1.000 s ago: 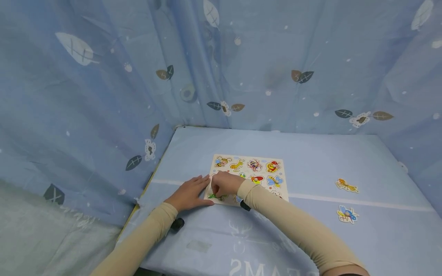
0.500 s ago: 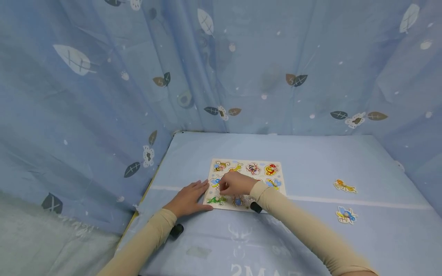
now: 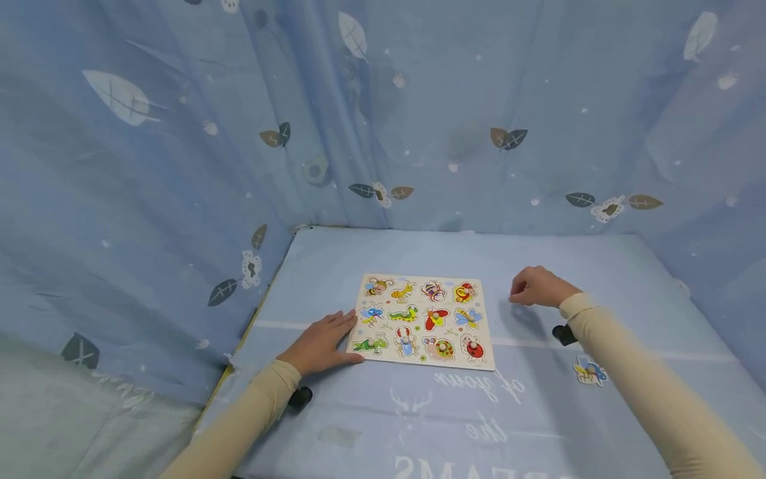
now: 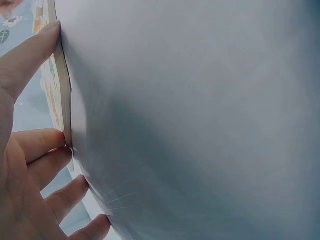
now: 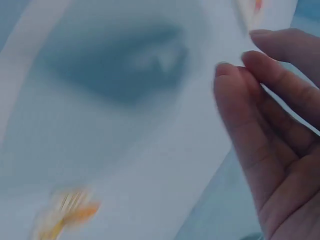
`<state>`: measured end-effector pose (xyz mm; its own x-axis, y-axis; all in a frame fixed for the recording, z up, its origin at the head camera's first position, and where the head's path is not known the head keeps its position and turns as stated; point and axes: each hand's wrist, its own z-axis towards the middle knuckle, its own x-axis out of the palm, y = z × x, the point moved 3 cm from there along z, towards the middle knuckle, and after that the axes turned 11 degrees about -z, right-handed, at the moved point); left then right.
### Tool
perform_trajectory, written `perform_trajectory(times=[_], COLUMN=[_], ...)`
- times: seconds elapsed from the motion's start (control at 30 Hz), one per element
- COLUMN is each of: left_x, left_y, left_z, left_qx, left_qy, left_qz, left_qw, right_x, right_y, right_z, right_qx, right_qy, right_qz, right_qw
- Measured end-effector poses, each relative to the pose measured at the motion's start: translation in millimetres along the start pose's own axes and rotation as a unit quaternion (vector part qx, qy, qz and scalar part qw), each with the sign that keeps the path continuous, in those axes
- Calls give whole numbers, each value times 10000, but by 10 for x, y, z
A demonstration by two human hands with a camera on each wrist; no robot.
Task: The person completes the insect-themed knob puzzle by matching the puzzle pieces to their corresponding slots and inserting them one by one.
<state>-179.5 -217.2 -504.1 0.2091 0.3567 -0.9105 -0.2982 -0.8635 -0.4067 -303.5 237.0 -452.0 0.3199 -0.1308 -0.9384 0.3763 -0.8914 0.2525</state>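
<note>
A wooden peg puzzle board (image 3: 390, 356) with several bright insect pictures lies flat on the table. Wooden knobs show on several of its pieces, such as the ladybird (image 3: 474, 350) and the snail (image 3: 441, 348). My left hand (image 3: 323, 342) rests at the board's left side; its thumb and fingertips touch the edge (image 4: 64, 95) in the left wrist view. Right of the board, my right hand (image 3: 540, 287) hangs over the table, fingers loosely bent and nothing between them. A blurred yellow-orange insect piece (image 5: 67, 215) lies below it in the right wrist view.
A blue and yellow insect piece (image 3: 590, 370) lies on the right of the table, beside my right sleeve (image 3: 652, 379). The pale blue cloth (image 3: 413, 419) covers the tabletop. Blue leaf-print curtains (image 3: 443, 120) hang behind and at the sides.
My right hand has left the puzzle board's lower left and moved right, over the table. The yellow-orange piece is now hidden behind it in the head view. The left hand has stayed put.
</note>
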Motion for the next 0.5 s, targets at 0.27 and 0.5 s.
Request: perform_trajectory(times=[0.27, 0.5], left_x=[-57, 4], left_y=[26, 20], left_z=[16, 9], left_qx=[-107, 11], left_qy=[54, 41], left_qz=[7, 29], left_qw=[9999, 10000], right_x=[-70, 43], right_y=[-882, -1097], right_z=[-476, -737], right_qx=[1022, 1566], right_qy=[496, 653], right_qz=[-100, 179], right_qw=[9935, 9853])
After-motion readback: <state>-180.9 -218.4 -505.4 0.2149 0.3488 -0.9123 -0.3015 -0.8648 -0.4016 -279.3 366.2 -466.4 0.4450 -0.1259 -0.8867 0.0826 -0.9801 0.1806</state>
